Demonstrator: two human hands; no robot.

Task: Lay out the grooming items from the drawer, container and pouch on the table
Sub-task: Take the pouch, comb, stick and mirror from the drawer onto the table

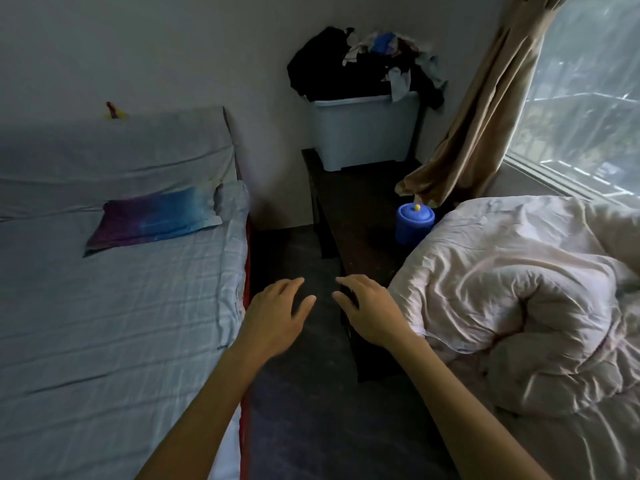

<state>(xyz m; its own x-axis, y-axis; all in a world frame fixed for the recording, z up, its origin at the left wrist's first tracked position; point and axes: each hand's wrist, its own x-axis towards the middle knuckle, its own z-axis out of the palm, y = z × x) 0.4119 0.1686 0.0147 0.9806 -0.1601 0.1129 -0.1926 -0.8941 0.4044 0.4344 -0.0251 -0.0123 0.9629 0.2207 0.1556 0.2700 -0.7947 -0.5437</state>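
Two bare hands reaching over a dark floor between two beds, left hand (280, 308) and right hand (367, 308) both released with fingers spread, grasping nothing, blue lidded plastic container (414, 223) standing on the dark wooden table's (349, 209) right edge, near a rumpled pale duvet (519, 289)

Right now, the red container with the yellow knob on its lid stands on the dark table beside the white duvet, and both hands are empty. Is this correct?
Not quite: the container is blue, not red. The head view shows it with the yellow knob on its lid, standing on the dark table beside the white duvet. The left hand and right hand are both empty.
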